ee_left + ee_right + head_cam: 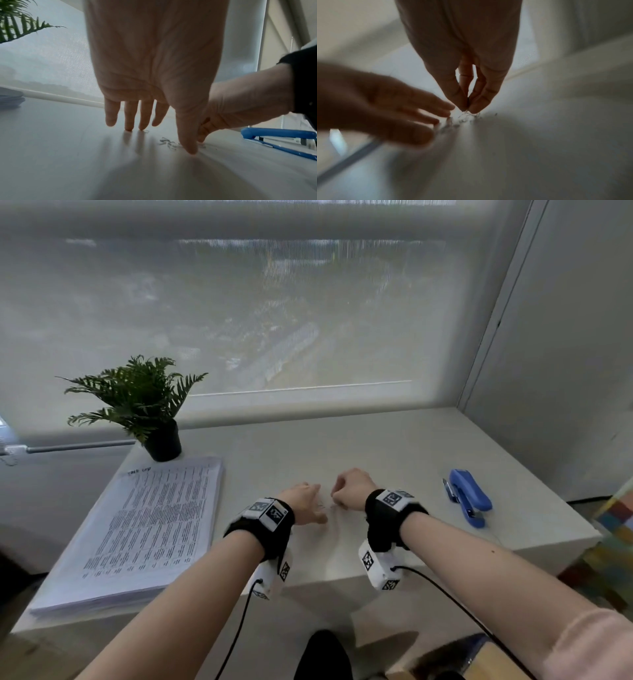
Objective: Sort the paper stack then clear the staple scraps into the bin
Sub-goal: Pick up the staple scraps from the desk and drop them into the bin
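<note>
A: Take the staple scraps (169, 143) as the marker. What sits nearest the person?

B: The bench's (394, 446) front edge, pale, matte and smooth. On it, just on the near side of the scraps, both wrists come in wearing black straps with white, square-patterned blocks.

A: And at the scraps themselves?

B: They are thin bent bits of silvery wire, a loose little scatter on the bench. The left hand (303, 503) is spread just left of them, fingers (128, 117) straight and fanned, two tips and the thumb tip touching the surface, the thumb down among the wire bits. The right hand (352, 489) is directly on their right side, its fingers (479, 100) bunched to a point with the thumb, tips pressed together right at the scraps; a wire bit shows at the tips, though blur keeps me from saying whether it is lifted.

A: Further out?

B: Left of the scraps, well apart, lies the paper stack (147, 525): thick, flat, square-edged, the top sheet dense with printed lines. Right of the scraps, also apart, a blue plastic stapler (469, 496) with a rounded body. Beyond the stack, a fern-like plant (137, 395) in a black tapered pot, then a translucent woven roller blind (239, 320).
</note>
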